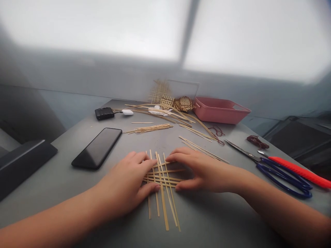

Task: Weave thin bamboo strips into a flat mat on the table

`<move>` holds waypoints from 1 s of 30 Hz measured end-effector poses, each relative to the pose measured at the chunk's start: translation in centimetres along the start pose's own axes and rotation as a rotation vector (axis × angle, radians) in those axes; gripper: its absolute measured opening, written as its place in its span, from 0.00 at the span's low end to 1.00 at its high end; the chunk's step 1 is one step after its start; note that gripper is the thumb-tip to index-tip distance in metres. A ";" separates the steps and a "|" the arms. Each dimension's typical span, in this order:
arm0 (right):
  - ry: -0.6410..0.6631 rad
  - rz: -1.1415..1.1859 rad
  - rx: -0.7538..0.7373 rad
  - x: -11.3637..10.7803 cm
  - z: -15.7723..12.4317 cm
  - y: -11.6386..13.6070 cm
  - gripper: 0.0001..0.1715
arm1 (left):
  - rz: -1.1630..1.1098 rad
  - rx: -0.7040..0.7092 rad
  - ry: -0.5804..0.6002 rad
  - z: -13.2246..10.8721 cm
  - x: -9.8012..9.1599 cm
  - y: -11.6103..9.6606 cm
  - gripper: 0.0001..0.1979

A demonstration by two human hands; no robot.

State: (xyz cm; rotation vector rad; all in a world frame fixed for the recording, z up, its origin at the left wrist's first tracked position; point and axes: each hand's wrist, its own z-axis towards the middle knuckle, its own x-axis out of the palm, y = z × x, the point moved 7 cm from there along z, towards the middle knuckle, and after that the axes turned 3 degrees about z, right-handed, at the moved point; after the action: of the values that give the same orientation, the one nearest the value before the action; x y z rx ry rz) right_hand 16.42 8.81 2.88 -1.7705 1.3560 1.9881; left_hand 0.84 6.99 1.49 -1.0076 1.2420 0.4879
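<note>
A small lattice of thin bamboo strips (162, 179) lies on the grey table (207, 220), crossing strips woven flat. My left hand (128, 184) rests on its left side, fingers stretched out flat on the strips. My right hand (199, 170) lies on the right side, fingers extended and pressing the strip ends, thumb tucked underneath along the edge. Neither hand lifts a strip off the table.
A black phone (97, 148) lies to the left. A bundle of loose strips (148, 129) and more strips (204, 150) lie behind. Blue-handled scissors (279, 172) and a red-handled tool (300, 170) sit at right. A pink tray (219, 110) and woven pieces (182, 103) stand at the back.
</note>
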 end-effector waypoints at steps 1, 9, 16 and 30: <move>0.004 0.005 0.000 0.1 0.0 -0.1 0.34 | -0.011 -0.005 0.007 0.1 0.1 0.1 0.20; 0.008 -0.007 -0.097 0.3 0.6 0.7 0.25 | -0.068 -0.024 0.013 0.5 0.1 0.4 0.19; -0.055 -0.052 -0.170 0.6 0.3 1.0 0.15 | -0.087 -0.031 0.008 0.8 0.3 0.5 0.18; -0.067 -0.114 -0.178 0.2 0.3 1.6 0.13 | -0.056 -0.030 0.024 0.6 0.4 0.4 0.15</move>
State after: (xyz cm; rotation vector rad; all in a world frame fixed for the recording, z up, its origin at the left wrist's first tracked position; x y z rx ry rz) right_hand 15.10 8.00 3.51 -1.7911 1.0626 2.1423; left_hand 1.02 7.63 0.99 -1.0737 1.2273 0.4533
